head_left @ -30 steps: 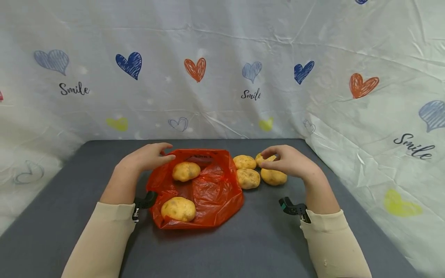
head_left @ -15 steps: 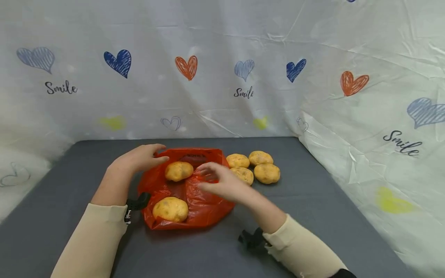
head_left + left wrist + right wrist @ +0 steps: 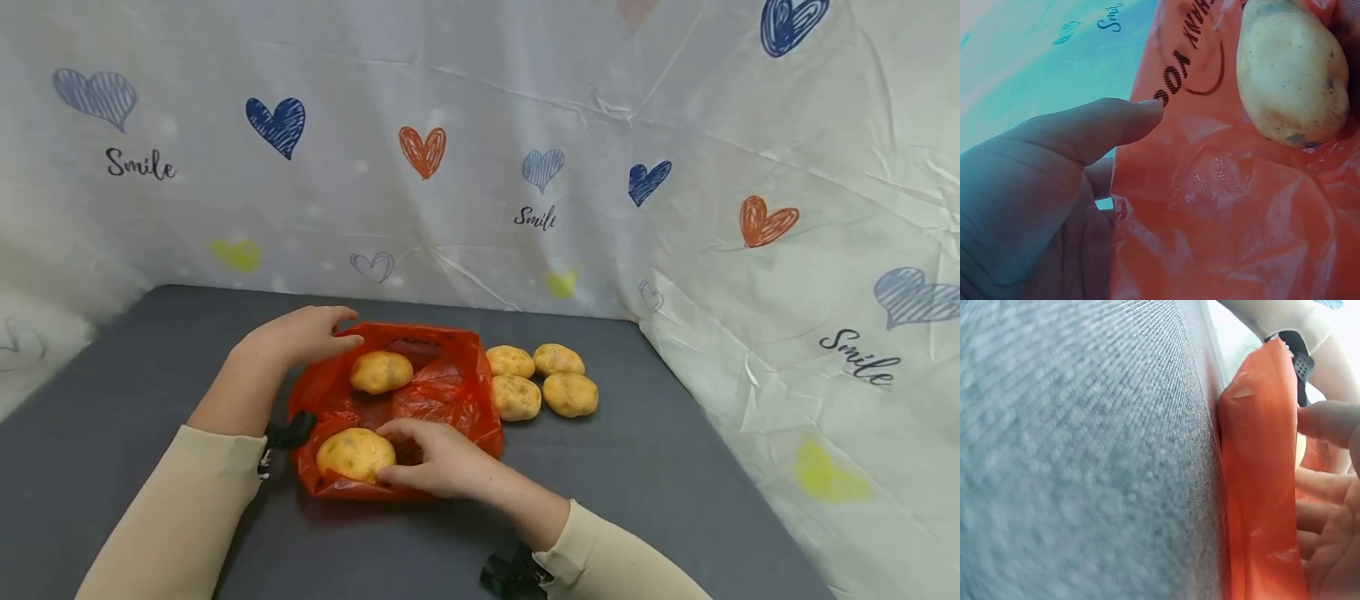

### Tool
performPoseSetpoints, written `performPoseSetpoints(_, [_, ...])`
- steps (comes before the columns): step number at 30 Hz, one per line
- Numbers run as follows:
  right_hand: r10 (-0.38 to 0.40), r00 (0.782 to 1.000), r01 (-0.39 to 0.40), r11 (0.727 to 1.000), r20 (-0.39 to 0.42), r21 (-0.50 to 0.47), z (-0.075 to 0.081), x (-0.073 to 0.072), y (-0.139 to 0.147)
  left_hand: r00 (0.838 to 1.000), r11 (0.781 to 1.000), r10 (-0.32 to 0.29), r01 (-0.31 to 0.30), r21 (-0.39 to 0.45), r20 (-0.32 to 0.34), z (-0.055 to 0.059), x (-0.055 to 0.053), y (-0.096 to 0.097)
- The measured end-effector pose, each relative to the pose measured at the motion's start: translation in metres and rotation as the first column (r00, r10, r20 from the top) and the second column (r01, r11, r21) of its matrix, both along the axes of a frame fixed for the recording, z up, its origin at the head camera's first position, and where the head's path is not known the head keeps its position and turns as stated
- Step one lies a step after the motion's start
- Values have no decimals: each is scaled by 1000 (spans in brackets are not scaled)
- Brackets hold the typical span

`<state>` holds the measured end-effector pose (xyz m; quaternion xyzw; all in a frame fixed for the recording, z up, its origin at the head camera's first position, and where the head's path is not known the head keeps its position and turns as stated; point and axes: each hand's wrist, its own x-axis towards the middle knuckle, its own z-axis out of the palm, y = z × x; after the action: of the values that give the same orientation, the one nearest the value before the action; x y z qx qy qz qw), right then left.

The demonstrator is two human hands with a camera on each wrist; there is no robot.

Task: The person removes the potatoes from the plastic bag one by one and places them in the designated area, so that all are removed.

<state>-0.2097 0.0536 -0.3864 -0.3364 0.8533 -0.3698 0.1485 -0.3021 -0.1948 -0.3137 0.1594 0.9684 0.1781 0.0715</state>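
A red plastic bag [image 3: 438, 396] lies spread open on the table in the head view. My left hand [image 3: 296, 337] holds its upper left edge; in the left wrist view the thumb [image 3: 1116, 122] overlaps the printed plastic and the other fingers go partly behind it. Inside the bag are a back potato [image 3: 381, 372] and a front potato [image 3: 356, 455]. My right hand [image 3: 442, 458] grips the right end of the front potato, thumb on the near side and fingers on the far side. In the right wrist view the bag's wall [image 3: 1263, 469] hides most of that potato.
Several potatoes [image 3: 570, 394] lie grouped on the dark grey table [image 3: 637, 475] just right of the bag. Behind the table hangs a white sheet [image 3: 480, 100] printed with hearts.
My right hand has moved left from above the loose potatoes, over the bag, and down to the front potato. The left hand stays at the bag's edge. The head view has tilted slightly.
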Motion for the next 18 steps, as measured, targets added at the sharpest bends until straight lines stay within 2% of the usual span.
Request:
performPoseSetpoints(5, [-36, 997, 39, 999, 63, -37, 11, -4, 9, 1000, 1000, 3, -3, -22, 21, 2, 0, 4])
performPoseSetpoints(10, [-70, 988, 82, 993, 135, -83, 36, -7, 23, 1000, 1000, -14, 14, -2, 17, 2, 3, 0])
performPoseSetpoints(15, [-42, 967, 79, 987, 253, -139, 55, -12, 46, 999, 999, -40, 40, 19, 17, 1, 4, 0])
performPoseSetpoints(18, [-15, 961, 59, 987, 277, -151, 65, -17, 66, 999, 999, -47, 46, 29, 8, 4, 3, 2])
